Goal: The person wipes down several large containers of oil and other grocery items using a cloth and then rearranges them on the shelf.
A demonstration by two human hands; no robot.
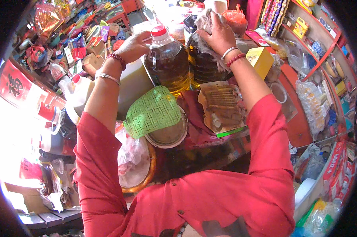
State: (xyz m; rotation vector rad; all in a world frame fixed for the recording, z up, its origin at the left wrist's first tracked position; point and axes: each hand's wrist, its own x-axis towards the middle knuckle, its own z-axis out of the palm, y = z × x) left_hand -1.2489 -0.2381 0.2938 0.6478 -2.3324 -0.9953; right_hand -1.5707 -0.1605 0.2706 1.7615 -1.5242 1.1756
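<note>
A large clear plastic jug with a red cap holds dark amber liquid. My left hand grips the carrying handle beside its cap. To the right stands a second jug of similar dark liquid, touching or nearly touching the first. Bunched under the fingers of my right hand is a grey cloth, pressed against this jug's upper part and hanging down its side. The cloth and hand hide much of that jug's top.
In front of the jugs lie a green plastic fly swatter on a round lid, and a worn carton tray. A yellow box stands right. Stocked shelves line the right side; packed goods crowd the left.
</note>
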